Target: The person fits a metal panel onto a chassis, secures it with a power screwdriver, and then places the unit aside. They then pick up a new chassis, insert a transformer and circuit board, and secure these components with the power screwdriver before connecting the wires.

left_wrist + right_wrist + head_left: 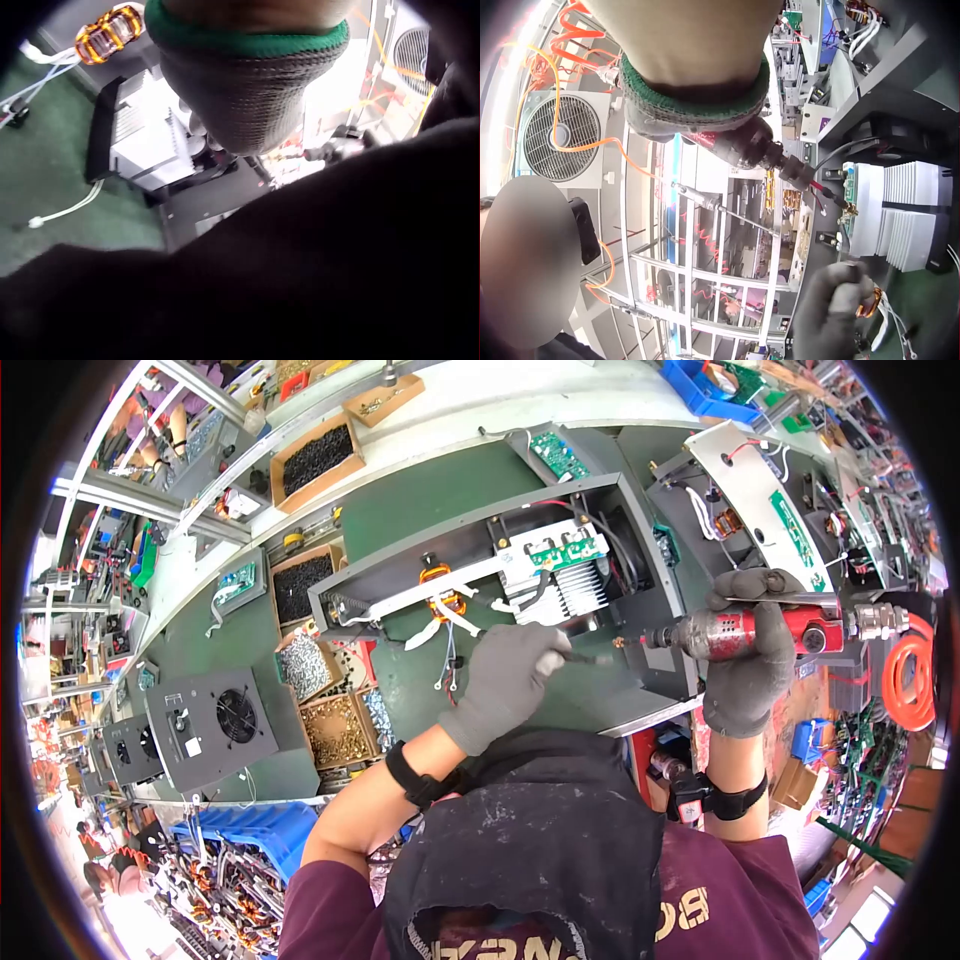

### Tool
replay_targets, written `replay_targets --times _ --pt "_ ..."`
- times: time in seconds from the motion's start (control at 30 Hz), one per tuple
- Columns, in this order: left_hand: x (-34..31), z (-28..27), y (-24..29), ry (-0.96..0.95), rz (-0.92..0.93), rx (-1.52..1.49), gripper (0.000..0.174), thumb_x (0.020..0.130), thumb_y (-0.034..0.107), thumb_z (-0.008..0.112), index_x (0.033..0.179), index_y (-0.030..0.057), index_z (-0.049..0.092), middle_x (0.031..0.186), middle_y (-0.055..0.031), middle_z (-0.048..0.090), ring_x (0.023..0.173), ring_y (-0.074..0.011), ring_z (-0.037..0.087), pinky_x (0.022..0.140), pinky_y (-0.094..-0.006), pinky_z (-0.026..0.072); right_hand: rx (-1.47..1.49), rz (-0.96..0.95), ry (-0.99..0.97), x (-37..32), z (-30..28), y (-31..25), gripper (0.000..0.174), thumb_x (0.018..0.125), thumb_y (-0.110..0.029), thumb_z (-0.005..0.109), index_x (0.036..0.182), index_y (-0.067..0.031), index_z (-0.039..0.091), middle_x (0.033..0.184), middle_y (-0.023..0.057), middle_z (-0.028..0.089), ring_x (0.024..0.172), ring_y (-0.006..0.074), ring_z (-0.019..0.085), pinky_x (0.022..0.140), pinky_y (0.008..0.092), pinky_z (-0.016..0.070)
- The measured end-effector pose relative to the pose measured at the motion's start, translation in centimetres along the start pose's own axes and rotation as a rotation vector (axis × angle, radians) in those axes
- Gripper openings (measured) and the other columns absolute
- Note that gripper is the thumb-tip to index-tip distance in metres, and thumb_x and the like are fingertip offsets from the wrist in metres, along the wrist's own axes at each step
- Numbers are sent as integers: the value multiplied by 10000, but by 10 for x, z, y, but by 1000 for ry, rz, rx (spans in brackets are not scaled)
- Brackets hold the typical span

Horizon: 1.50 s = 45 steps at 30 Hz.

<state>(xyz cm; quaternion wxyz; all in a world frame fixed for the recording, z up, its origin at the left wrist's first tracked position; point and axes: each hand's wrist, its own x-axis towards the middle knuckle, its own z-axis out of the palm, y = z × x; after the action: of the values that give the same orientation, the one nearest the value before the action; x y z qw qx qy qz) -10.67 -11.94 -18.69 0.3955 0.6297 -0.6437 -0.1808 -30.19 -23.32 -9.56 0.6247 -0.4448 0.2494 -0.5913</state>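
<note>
My right hand (745,685), in a grey glove, grips a red air screwdriver (715,635), its bit facing left. Small brass-coloured pieces (620,643) show at the bit's tip. The gloved left hand (505,680) has curled fingers and pinches a thin dark rod-like thing (590,657), blurred, reaching toward that tip; its kind I cannot tell. Both hands are over the near side of a grey metal case (400,588). Inside it sit a finned heat sink (575,598) with a green board (570,550) and a copper-wound coil (437,582). Loose white cables (424,634) hang by the coil.
Left of the case stand boxes of brass screws (338,732), silver screws (303,665) and black parts (300,585). A grey unit with a fan (237,715) lies further left. On the right are an open panel (755,500) and a coiled orange hose (910,670).
</note>
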Motion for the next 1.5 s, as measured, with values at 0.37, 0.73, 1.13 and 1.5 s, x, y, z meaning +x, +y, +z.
replay_targets --times 0.37,0.73,1.13,1.5 --pt "57 -43 -2 -118 -703 -536 232 943 120 421 1041 -6 589 666 -3 497 551 -69 450 515 -238 460 26 -281 -76 42 56 18 295 853 -206 613 1084 -44 528 1005 100 601 939 236 576 845 394 484" --pt "71 -55 -20 -343 -834 -857 251 962 229 491 1042 16 596 678 -16 510 567 -124 504 578 -271 478 -94 -506 -222 45 71 51 364 794 -162 653 1090 -21 494 950 144 582 854 260 584 753 423 514" --pt "70 -4 -18 -162 -290 270 287 729 170 677 1010 116 648 949 -59 567 947 -251 572 828 -411 430 -249 -2 -41 61 55 70 274 812 60 607 1074 1 555 904 102 652 697 133 617 579 272 501" --pt "51 13 -31 -152 111 674 305 753 138 600 1054 101 634 873 -37 510 829 -188 534 733 -345 408 -398 -39 -239 76 58 84 261 744 117 653 947 -31 585 851 16 609 742 80 583 658 224 485"
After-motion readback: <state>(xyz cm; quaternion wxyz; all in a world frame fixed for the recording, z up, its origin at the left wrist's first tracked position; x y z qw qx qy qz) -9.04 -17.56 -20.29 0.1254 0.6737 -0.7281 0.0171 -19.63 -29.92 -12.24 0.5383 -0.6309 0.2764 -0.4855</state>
